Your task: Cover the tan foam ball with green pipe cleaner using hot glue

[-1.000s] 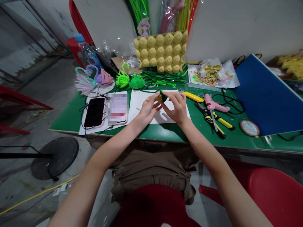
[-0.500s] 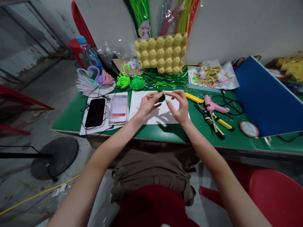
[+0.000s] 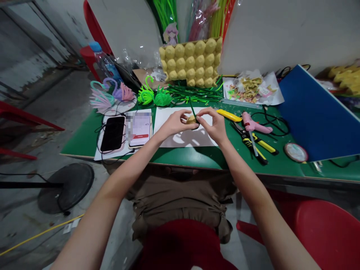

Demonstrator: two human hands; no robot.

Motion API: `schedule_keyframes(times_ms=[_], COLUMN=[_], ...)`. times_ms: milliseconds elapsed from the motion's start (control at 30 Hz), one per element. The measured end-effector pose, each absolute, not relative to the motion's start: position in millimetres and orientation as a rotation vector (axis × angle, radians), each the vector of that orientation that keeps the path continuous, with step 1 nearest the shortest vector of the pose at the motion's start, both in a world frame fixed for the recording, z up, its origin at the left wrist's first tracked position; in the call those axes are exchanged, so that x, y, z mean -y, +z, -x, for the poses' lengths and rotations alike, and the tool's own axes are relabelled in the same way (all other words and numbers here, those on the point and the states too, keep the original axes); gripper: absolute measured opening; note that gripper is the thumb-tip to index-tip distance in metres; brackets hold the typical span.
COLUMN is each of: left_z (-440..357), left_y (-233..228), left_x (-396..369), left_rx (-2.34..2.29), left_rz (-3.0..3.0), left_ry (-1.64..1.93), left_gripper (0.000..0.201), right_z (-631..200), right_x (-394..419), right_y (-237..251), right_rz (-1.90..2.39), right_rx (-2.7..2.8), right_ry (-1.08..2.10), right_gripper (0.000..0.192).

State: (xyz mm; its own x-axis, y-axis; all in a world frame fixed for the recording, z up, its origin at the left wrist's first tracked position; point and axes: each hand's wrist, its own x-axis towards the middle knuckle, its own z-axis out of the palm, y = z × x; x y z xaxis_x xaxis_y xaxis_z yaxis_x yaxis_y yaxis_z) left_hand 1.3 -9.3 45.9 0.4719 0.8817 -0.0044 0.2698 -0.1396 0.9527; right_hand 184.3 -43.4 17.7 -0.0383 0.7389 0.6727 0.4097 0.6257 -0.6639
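Yellow egg-carton cup [image 3: 191, 120], table centre over white paper [image 3: 171, 116]: pinched between my left hand [image 3: 176, 122] and right hand [image 3: 214, 123], green pipe cleaner [image 3: 192, 109] rising toward twelve o'clock. Stem apparently on; shaping seems unfinished.

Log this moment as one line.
left hand: holds small yellow egg-carton piece | right hand: pinches dark green pipe cleaner | white paper sheet beneath

A green table [image 3: 84, 140] stands against a pale wall [image 3: 281, 33] at the far side. Left of it lies a bare grey concrete floor [image 3: 42, 108] with a round black stand base [image 3: 66, 186] and a yellow cable [image 3: 36, 234]. Red plastic chairs [image 3: 326, 232] sit near right and far left. The light is dim and even.
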Motion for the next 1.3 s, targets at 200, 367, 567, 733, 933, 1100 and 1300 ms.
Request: schedule_keyframes(times_ms=[200,367,567,733,933,1100,1300], left_z=[0,-1,-3,-4,-9,-15,-19], left_y=[46,49,50,44,40,38,32], left_x=[9,8,5,0,-4,-5,-9], left_rx=[-0.962,-0.997,-1.016,-1.019,-1.014,-0.992,-1.030], left_rz=[-1.585,-1.621,-1.676,-1.758,-1.724,-1.649,-1.651], left_ry=[0.781,0.781,0.788,0.879,0.964,1.007,0.981], left_gripper=[0.098,0.096,0.092,0.082,0.079,0.075,0.071], right_z=[-184,-186,-187,-186,-187,-190,-195], right_x=[44,44,43,42,40,38,39], right_y=[19,20,18,18,16,15,14], right_rz=[1.031,1.034,0.995,1.050,1.046,1.083,1.107], right_rx=[1.677,1.667,1.618,1.576,1.527,1.527,1.600], right_ry=[0.331,0.335,0.286,0.238,0.236,0.207,0.135], right_gripper=[0.026,0.028,0.030,0.033,0.036,0.032,0.023])
